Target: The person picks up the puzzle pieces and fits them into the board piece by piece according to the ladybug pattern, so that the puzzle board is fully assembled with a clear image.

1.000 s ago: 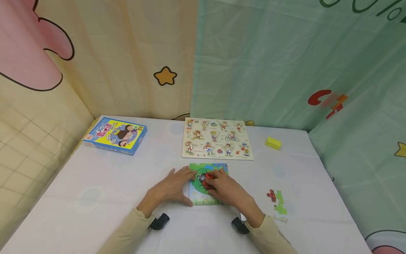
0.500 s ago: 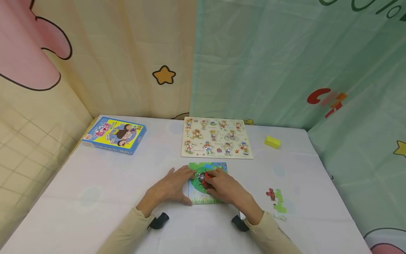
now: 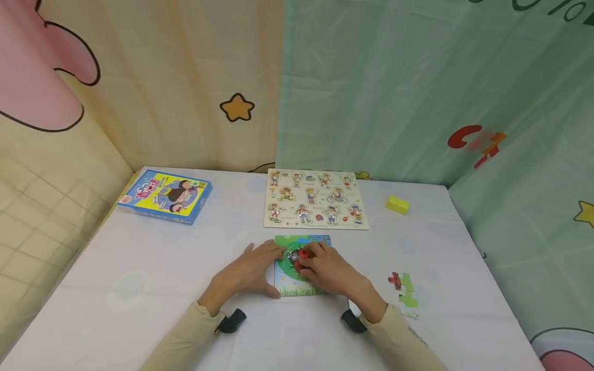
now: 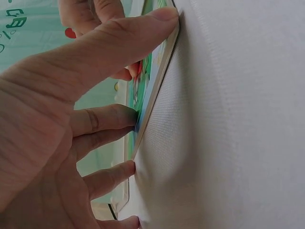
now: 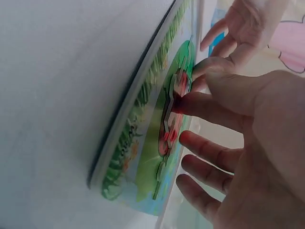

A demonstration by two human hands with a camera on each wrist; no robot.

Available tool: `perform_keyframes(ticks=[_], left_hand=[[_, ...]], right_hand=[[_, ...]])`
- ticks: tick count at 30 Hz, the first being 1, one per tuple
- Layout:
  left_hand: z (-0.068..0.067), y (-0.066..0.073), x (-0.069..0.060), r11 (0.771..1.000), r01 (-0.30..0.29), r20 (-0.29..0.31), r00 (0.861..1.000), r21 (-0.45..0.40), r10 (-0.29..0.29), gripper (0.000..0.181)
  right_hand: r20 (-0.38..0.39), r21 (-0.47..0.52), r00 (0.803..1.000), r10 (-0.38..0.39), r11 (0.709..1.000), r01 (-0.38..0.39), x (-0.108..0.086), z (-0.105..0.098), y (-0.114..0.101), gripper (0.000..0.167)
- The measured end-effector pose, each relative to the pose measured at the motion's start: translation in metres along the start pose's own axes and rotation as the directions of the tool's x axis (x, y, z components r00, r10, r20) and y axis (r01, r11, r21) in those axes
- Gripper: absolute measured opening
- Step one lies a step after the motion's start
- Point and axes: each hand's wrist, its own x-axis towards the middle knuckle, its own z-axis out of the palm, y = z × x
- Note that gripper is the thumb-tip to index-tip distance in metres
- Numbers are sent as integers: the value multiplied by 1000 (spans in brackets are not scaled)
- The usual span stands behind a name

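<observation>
Ladybug puzzle board (image 3: 297, 290) lies about midway between the left and right edges of the surface (image 3: 116, 319), the left hand (image 3: 248, 270) at the board's left side with its grip spread and thumb by the near corner. The right hand (image 3: 334, 269) touches the ladybug (image 3: 294, 256), but whether its grip pinches or only presses cannot be told. Loose jigsaw pieces (image 3: 407, 282) lie toward the right edge, a picture board (image 3: 297, 209) along the far edge.

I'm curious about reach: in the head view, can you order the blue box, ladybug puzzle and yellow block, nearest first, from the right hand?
1. Ladybug puzzle, partly beneath the right hand.
2. Yellow block, back right.
3. Blue box, back left.
</observation>
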Motion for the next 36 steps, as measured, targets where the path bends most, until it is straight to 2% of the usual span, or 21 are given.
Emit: perform_keyframes(ticks=[3, 6, 10, 14, 18, 25, 29, 36], left_hand=[[0, -1, 0, 1000, -6, 1, 1000, -4, 6, 81], [1, -1, 0, 1000, -6, 0, 1000, -10, 6, 81], [2, -1, 0, 1000, -5, -3, 1000, -12, 5, 82], [2, -1, 0, 1000, -9, -14, 1000, -29, 8, 82], [2, -1, 1, 999, -9, -19, 1000, -35, 8, 81], [-1, -1, 3, 999, -20, -24, 1000, -38, 19, 80], [-1, -1, 3, 999, -18, -21, 1000, -48, 17, 80], [-1, -2, 0, 999, -12, -14, 1000, -47, 12, 80]], right_hand=[[36, 109, 999, 8, 994, -12, -2, 0, 6, 34], [61, 227, 998, 25, 973, -38, -4, 1, 13, 39], [34, 295, 999, 31, 955, -40, -10, -2, 23, 42], [-12, 312, 998, 55, 949, -48, -27, -14, 36, 43], [-37, 304, 991, 127, 946, -110, -53, -23, 55, 47], [-77, 280, 953, 295, 923, -263, -100, -28, 89, 51], [-104, 264, 934, 341, 915, -304, -121, -28, 100, 52], [-91, 257, 909, 408, 891, -374, -144, -31, 109, 54]])
